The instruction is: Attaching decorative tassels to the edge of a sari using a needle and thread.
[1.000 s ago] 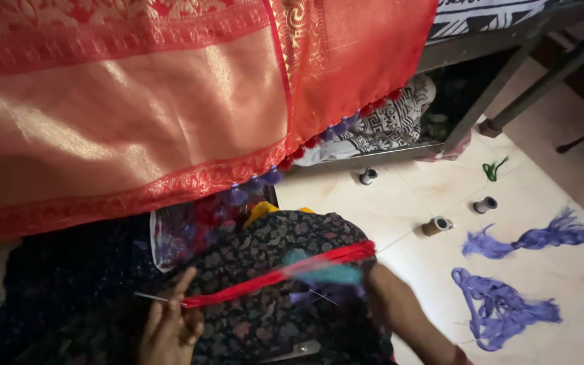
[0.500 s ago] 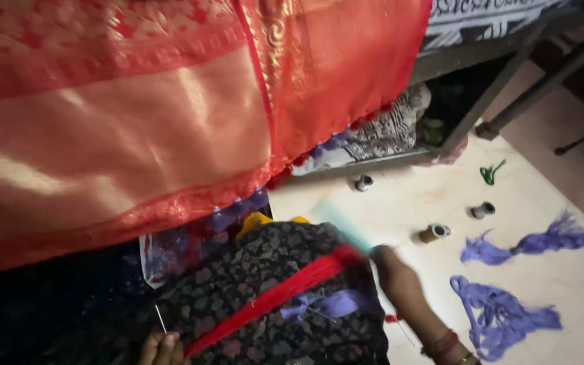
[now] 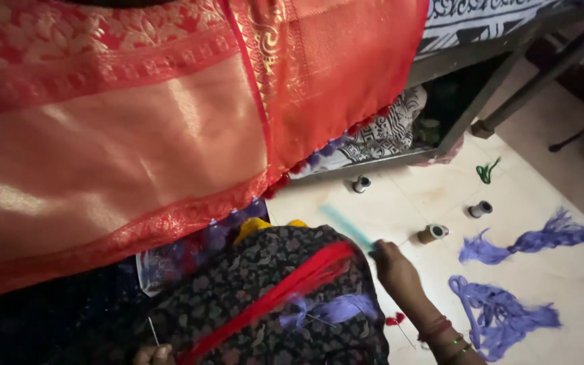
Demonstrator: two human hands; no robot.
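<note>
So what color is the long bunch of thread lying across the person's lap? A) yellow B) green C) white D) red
D: the bunch of thread across the lap is bright red, running from the left hand up toward the right hand.

Single head-worn view, looking steeply down, close over lap (image 3: 265, 284), tiled floor (image 3: 562, 277) beyond
</note>
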